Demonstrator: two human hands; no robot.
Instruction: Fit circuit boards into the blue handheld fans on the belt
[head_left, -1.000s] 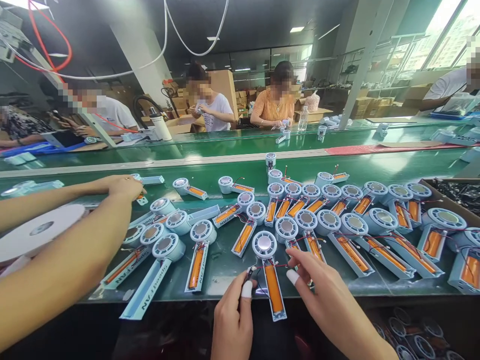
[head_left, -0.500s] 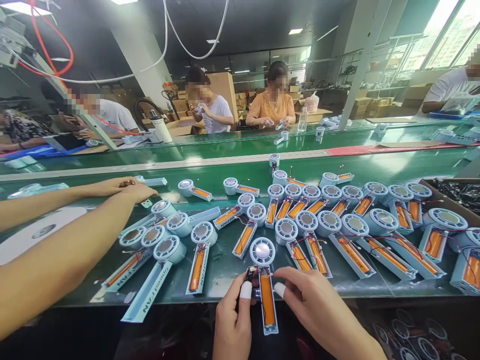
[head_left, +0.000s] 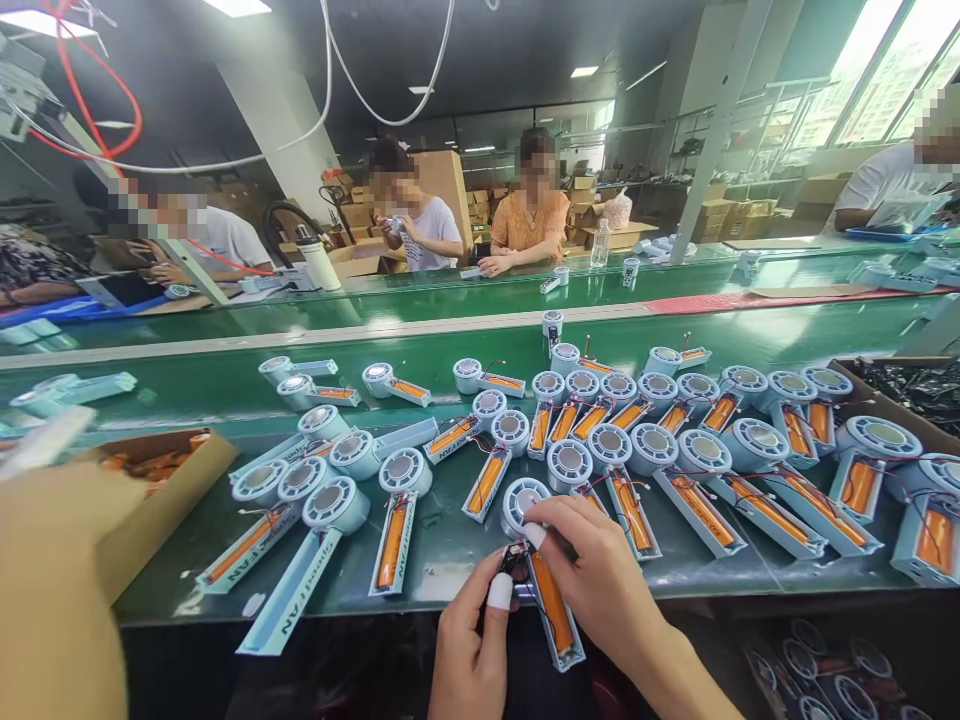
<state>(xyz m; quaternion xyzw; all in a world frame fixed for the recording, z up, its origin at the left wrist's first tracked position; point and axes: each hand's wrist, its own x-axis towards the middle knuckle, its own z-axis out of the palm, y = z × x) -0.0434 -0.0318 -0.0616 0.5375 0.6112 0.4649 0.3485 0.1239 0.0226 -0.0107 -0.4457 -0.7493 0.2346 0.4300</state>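
Note:
A light-blue fan [head_left: 556, 620] with an orange battery in its open handle lies at the near edge of the bench, its round head behind my fingers. My left hand [head_left: 480, 630] pinches a small black circuit board [head_left: 514, 558] beside the fan's neck. Thumb and forefinger of my right hand [head_left: 592, 560] are pressed together at the board's upper end, over the fan's neck; what they grip is too small to tell. White caps cover fingertips on both hands. Rows of similar fans [head_left: 634, 510] with orange batteries and thin wires stand close around.
Another person's blurred arm [head_left: 52, 560] reaches in at the left, over a cardboard box [head_left: 176, 510] of orange parts. A box of black parts [head_left: 911, 395] stands at the right. Across the green bench [head_left: 420, 350] several people sit working.
My right hand has moved left onto the board and the fan's neck, its fingers now closed. The fan's handle has swung right. The other person's arm has drawn back, and the box shows.

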